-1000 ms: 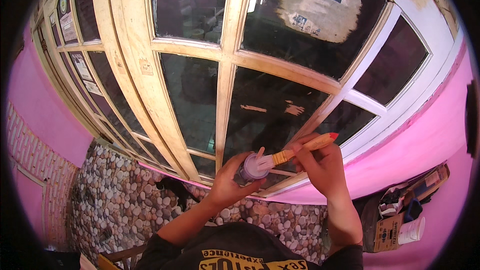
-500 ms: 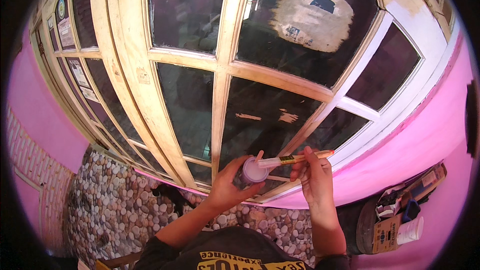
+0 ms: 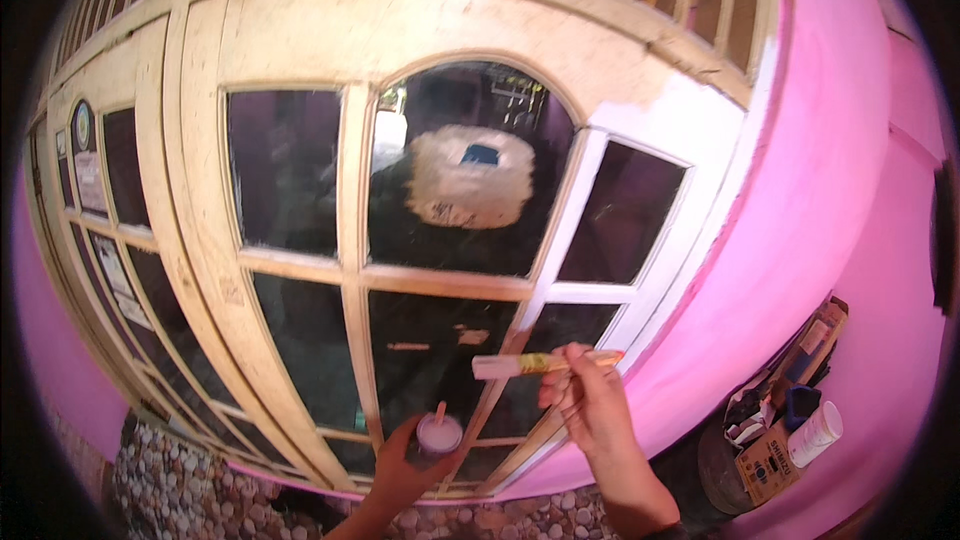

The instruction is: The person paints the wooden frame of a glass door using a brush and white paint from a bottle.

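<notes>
My left hand is wrapped round a small cup of whitish paint, low in front of the door. A small flat stick pokes up out of the cup. In my right hand, a paintbrush is pinched by its handle, lying nearly level. Its pale bristles point left, up and to the right of the cup and apart from it. Beyond both hands stands a glazed wooden door, mostly cream, with fresh-looking white paint on the frame at its right side.
A pink wall adjoins the frame on the right. By its foot, a dark bin stands with a cardboard box and a white tub. Pebble-patterned flooring runs below the door. A torn paper patch sticks to the upper pane.
My view has tipped upward, showing more of the door top. The brush has come away from the cup's rim, up and to the right. Both hands keep their holds.
</notes>
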A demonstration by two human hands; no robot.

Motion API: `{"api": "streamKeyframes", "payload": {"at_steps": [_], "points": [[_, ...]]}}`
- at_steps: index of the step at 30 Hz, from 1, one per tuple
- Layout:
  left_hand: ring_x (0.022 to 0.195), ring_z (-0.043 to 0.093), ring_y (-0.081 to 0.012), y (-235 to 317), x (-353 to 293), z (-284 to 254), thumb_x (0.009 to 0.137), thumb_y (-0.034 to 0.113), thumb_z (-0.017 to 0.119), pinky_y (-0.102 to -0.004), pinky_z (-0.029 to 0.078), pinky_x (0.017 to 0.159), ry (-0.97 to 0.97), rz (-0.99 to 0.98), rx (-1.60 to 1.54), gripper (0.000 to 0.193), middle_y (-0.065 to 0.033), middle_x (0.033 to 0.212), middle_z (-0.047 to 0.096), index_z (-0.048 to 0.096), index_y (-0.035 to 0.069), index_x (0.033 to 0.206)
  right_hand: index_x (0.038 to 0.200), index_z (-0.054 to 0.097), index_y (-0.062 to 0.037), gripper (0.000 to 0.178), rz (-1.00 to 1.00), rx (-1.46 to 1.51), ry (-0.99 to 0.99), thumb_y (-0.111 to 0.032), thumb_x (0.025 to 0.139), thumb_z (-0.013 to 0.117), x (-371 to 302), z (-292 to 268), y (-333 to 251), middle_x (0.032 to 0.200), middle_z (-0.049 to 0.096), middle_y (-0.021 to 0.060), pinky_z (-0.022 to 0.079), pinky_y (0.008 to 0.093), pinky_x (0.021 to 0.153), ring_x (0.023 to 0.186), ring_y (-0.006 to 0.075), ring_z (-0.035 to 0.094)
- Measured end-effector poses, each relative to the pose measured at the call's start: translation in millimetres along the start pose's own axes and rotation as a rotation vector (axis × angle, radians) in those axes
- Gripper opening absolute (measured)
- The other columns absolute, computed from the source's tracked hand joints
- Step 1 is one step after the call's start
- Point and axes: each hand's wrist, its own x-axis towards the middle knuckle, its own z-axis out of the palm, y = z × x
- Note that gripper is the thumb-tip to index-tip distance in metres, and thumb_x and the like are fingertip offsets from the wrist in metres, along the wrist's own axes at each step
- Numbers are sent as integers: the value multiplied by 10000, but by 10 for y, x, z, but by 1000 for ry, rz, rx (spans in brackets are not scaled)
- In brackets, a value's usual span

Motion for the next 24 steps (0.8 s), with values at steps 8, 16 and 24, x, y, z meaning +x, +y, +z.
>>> {"api": "streamKeyframes", "payload": {"at_steps": [8, 16, 24], "points": [[1179, 655, -235, -69, -189, -1, 787, 205, 922, -373, 519, 1037, -22, 22, 42, 761, -158, 1266, 667, 542, -44, 1397, 1150, 630, 50, 308, -830, -293, 18, -246, 1065, 619, 327, 573, -1448, 869, 715, 137, 580, 328, 665, 709, 214, 702], [1140, 674, -236, -182, -347, -35, 778, 172, 926, -361, 547, 993, -27, 2, 27, 746, -162, 1238, 679, 548, -41, 1384, 1128, 667, 54, 323, -1089, -424, 63, -256, 1038, 678, 652, 932, -2049, 900, 719, 127, 600, 316, 693, 731, 184, 712], [1138, 673, -234, -100, -421, -73, 774, 161, 931, -359, 549, 994, -8, 32, 53, 754, -166, 1244, 672, 544, -47, 1387, 1109, 668, 43, 270, -1096, -484, 24, -219, 1043, 674, 806, 1061, -2074, 910, 726, 123, 607, 303, 701, 744, 171, 716]]}}
